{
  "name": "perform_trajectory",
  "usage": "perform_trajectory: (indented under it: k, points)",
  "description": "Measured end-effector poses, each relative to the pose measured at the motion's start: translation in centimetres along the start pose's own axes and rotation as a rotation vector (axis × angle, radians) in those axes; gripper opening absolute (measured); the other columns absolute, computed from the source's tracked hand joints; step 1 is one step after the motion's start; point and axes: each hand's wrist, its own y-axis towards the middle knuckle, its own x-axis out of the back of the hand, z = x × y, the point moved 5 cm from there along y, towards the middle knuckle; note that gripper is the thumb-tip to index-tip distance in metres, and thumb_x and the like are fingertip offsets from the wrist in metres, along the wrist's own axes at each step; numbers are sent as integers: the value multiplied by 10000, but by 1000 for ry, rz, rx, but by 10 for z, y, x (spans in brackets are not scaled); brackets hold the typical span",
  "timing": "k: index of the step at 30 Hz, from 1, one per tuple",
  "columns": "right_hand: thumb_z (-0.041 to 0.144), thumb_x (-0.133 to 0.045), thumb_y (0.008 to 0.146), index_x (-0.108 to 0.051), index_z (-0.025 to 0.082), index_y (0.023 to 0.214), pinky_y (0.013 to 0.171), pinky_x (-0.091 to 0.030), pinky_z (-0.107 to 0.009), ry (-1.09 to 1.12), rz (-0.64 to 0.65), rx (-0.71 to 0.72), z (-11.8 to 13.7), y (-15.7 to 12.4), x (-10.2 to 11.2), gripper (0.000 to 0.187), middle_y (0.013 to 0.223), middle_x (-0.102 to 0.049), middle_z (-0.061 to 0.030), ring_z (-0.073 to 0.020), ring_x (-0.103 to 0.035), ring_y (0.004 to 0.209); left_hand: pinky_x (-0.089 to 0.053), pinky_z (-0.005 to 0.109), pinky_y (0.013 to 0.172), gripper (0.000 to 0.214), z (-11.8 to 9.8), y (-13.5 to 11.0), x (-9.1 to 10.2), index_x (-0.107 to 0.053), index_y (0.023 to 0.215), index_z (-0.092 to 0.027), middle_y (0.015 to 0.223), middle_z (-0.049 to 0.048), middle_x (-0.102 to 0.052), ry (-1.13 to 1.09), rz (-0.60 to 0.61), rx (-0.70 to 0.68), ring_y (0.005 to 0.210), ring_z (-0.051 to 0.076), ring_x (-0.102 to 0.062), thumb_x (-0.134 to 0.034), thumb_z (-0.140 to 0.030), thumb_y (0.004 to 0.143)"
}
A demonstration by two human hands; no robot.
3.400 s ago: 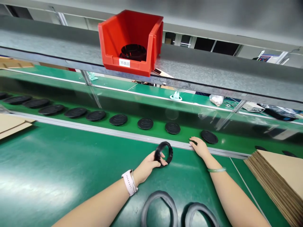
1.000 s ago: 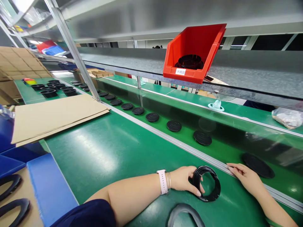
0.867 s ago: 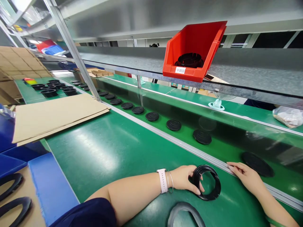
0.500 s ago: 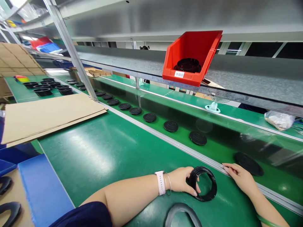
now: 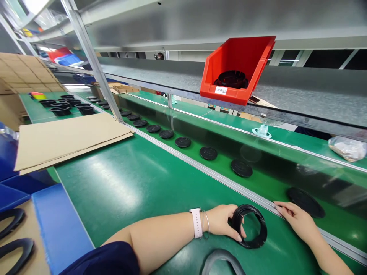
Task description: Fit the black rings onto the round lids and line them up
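Observation:
My left hand (image 5: 222, 225) is closed around the rim of a black plastic ring (image 5: 250, 225) that rests on the green table (image 5: 129, 183). My right hand (image 5: 295, 218) lies flat with fingers stretched out on the metal rail (image 5: 200, 168) at the conveyor's edge, holding nothing. Just beyond its fingertips a black round disc (image 5: 306, 196) lies on the green conveyor belt (image 5: 266, 183). A grey rubber loop (image 5: 220, 263) lies on the table below the ring.
A row of black discs (image 5: 183, 142) runs along the belt to the far left. A red bin (image 5: 237, 68) with a black part sits on the shelf above. Cardboard sheets (image 5: 65, 137) lie at left, with a blue tray (image 5: 57, 225) holding dark loops (image 5: 14, 236).
My head has turned left since the oldest frame, bringing the cardboard and blue tray into view. Over the last second both hands stay in place; the discs drift slightly along the belt.

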Motion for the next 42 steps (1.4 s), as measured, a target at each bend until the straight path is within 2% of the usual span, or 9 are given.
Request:
perform_trajectory:
  k: [4, 8, 11, 15, 19, 25, 32, 37, 42]
  points:
    - [678, -570, 776, -785, 263, 982, 578, -489, -313, 15, -8, 34, -1, 1, -1, 510, 868, -685, -72, -203, -581, 638, -491, 383, 965, 667, -1, 0, 1, -520, 999, -205, 883, 61, -777, 41, 10, -30, 961, 238, -721, -894, -537, 556]
    - [632, -582, 766, -786, 255, 966, 598, -520, -333, 63, -119, 88, -2, 1, 2, 473, 1054, -667, -92, -181, -571, 634, -490, 371, 969, 678, 0, 1, 1, -521, 1003, -207, 883, 48, -776, 41, 10, -31, 961, 228, -718, -896, -540, 547]
    - [541, -553, 776, -777, 256, 1006, 646, -551, -350, 51, -192, 106, -6, 2, 3, 429, 1182, -625, -91, -175, -594, 673, -488, 366, 973, 680, 1, 1, 1, -523, 1001, -206, 880, 37, -772, 37, 15, -14, 963, 222, -717, -902, -535, 542]
    - [402, -486, 762, -775, 254, 1010, 719, -572, -361, 21, -208, 98, -14, 5, 2, 407, 1249, -602, -82, -195, -646, 779, -481, 367, 969, 661, 0, 0, 1, -520, 992, -211, 863, 35, -771, 40, 7, -31, 960, 229, -717, -896, -535, 555]
    - [336, -457, 694, -785, 270, 964, 793, -569, -400, -29, -199, 114, -17, 6, 1, 429, 1260, -612, -67, -244, -665, 913, -481, 365, 961, 658, -1, 1, 1, -517, 995, -212, 876, 46, -774, 49, 7, -41, 960, 231, -716, -888, -544, 565]
    - [311, -456, 652, -780, 265, 869, 811, -567, -416, -60, -191, 146, -15, 8, -1, 393, 1240, -627, -68, -269, -660, 953, -482, 372, 965, 679, 2, 1, 0, -512, 988, -211, 890, 62, -778, 33, 16, -29, 946, 234, -721, -896, -549, 542]
    - [341, -468, 691, -775, 272, 890, 673, -564, -398, -62, -172, 117, -23, 7, -2, 372, 1276, -608, -56, -199, -633, 706, -482, 371, 968, 671, 0, 0, 1, -526, 984, -205, 882, 59, -775, 58, -1, -20, 971, 238, -715, -889, -563, 546]
    - [451, -514, 742, -791, 280, 878, 663, -584, -381, -21, -185, 109, -26, 8, -1, 353, 1229, -634, -62, -222, -664, 767, -492, 371, 969, 676, -3, 0, 1, -530, 996, -198, 880, 51, -773, 73, -5, -21, 984, 229, -710, -885, -564, 553]
    - [412, -464, 733, -792, 295, 840, 644, -569, -396, -84, -282, 123, -21, 7, 5, 364, 1170, -676, -37, -240, -663, 774, -502, 378, 962, 669, -2, -1, 1, -528, 996, -201, 889, 65, -775, 41, 7, -37, 952, 234, -722, -888, -553, 554]
